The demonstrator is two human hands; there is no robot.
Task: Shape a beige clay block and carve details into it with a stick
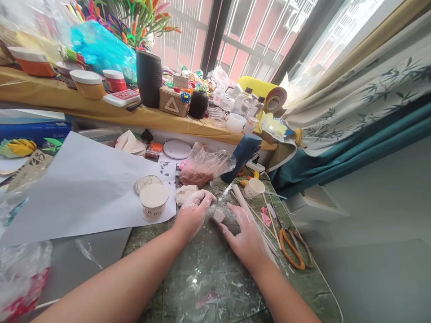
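Observation:
My left hand [195, 210] is dusted with white powder, its fingers curled and the thumb pressed against them. Whatever the pinch may hold is hidden. Right beside it, partly behind the fingers, lies a pale lump of clay [185, 194]. A small pale block of clay [219, 216] rests on the powdery dark green tabletop between my hands. Curved round its right side, my right hand [245, 237] has thumb and fingers apart; whether the thumb touches the block I cannot tell. A pale rolling pin [239, 194] lies just beyond my right hand.
Left are a white sheet [90, 188] and a lidded paper cup [154, 204]. Behind stand a plastic bag of reddish-brown material [198, 172] and a dark blue cylinder [243, 154]. Orange-handled scissors [292, 251], thin sticks [274, 224] and another paper cup [254, 188] lie right.

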